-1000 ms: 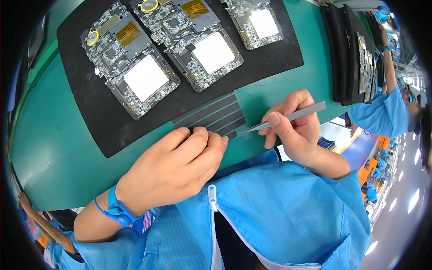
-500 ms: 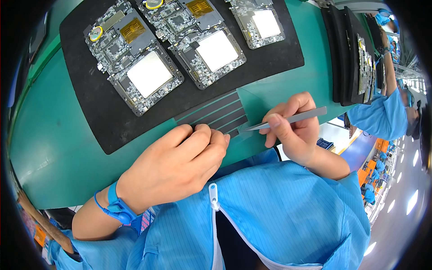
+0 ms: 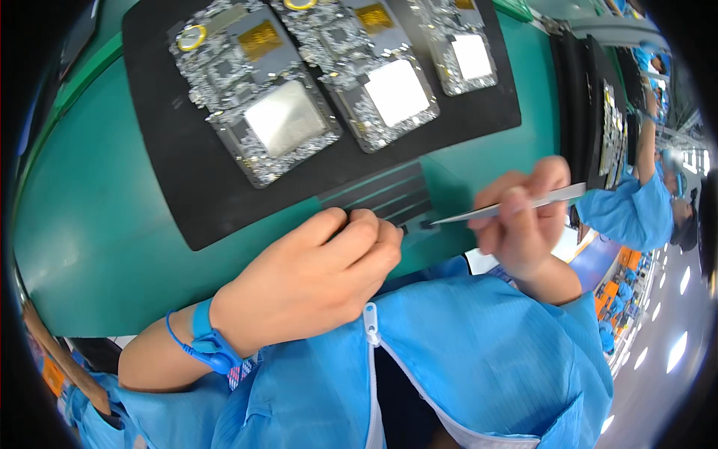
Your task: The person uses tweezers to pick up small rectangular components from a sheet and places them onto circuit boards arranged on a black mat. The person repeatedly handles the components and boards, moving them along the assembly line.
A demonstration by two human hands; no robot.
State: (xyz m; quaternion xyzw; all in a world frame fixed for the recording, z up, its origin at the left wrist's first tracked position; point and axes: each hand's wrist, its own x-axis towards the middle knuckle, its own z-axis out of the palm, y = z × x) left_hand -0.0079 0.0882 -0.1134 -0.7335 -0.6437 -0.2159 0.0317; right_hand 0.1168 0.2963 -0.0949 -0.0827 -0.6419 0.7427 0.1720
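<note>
The right hand has drawn a little away from the ends of the strips, its fingers gripping the tweezers. A small dark bit now shows at the tip, apart from the strips; half a second ago none stood out there. This suggests a piece has come loose from them, though blur hides whether the tweezers pinch it. The left hand stays bent over the strips' lower left; whether its fingers grasp or merely press cannot be told. The strips lie on the counter, beside the mat.
</note>
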